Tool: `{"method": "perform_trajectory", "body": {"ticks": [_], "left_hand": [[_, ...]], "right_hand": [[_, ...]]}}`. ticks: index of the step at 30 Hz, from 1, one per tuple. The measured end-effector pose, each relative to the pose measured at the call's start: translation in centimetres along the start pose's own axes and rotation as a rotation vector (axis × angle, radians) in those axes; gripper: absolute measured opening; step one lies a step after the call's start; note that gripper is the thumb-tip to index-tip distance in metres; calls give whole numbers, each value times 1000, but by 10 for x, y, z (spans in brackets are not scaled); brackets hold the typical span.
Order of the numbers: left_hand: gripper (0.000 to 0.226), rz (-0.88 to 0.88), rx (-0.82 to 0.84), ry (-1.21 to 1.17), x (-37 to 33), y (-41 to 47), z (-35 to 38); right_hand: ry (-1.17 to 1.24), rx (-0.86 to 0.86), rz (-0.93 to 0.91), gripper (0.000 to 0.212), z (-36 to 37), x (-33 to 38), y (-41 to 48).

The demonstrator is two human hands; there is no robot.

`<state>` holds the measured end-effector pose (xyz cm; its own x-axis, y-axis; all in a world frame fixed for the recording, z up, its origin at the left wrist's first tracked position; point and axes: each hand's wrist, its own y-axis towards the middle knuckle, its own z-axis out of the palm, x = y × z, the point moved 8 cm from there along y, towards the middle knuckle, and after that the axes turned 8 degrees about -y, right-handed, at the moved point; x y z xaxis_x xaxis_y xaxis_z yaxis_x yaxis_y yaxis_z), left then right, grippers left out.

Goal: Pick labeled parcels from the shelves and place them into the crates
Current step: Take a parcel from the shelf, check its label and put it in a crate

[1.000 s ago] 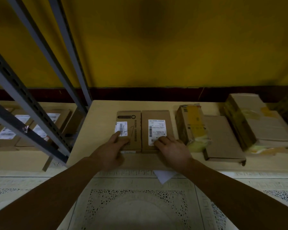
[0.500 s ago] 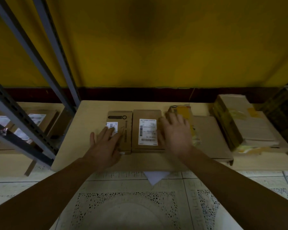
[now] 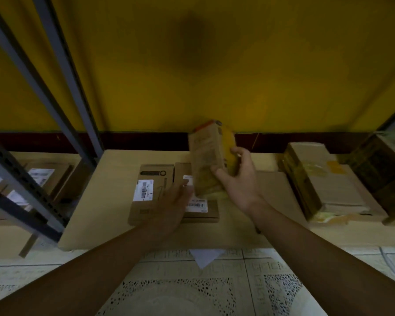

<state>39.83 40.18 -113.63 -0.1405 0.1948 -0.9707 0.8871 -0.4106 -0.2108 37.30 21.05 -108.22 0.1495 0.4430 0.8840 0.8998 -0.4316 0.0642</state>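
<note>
Parcel (image 3: 206, 156) with yellow tape is gripped by right hand (image 3: 240, 179): thumb is pressed on the near face, fingers (image 3: 237, 151) are curled round the far edge. It is held on end, tilted, clear of the shelf board (image 3: 114, 179), likely so a label can be checked. Left hand (image 3: 171, 206) is spread flat at 7 o'clock of it, nothing held, probably for support. Two labelled flat boxes (image 3: 151, 195) are seen below. A taped stack (image 3: 317, 185) is seen at 3 o'clock. Crates are not seen, so contents cannot be told.

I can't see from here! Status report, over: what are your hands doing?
Right hand grips taped parcel, upright above shelf. Left hand open over labeled boxes. No crate in view.
</note>
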Motion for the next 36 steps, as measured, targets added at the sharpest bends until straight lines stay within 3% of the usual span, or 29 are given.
{"method": "perform_trajectory", "body": {"ticks": [2,3,5,8,11,15,25,29,36], "left_hand": [[44,-214,-45,-539,-7,-2,6],[47,-277,-93,-686,-8,-3,3],[51,-300,-127,-767,-8,-3,-4],[55,-269,-115,-768,-10,-9,-17],[36,-189,-103,-723,-17,-11,-30],[35,-113,-128,-573,-20,-12,-43],[29,-79,-112,-534,-21,-16,-40],[26,-115,-129,-545,-15,-15,-41],[25,-37,-192,-416,-11,-2,-35]], "right_hand": [[84,98,-1,63,23,12,-11],[95,127,-19,59,31,19,-18],[128,135,-53,57,43,25,-25],[119,175,-28,55,47,21,-26],[241,232,52,30,47,9,-19],[208,232,128,46,48,0,-17],[298,267,200,39,47,5,-27],[376,323,241,27,41,-1,-27],[291,287,187,79,31,0,-25]]}}
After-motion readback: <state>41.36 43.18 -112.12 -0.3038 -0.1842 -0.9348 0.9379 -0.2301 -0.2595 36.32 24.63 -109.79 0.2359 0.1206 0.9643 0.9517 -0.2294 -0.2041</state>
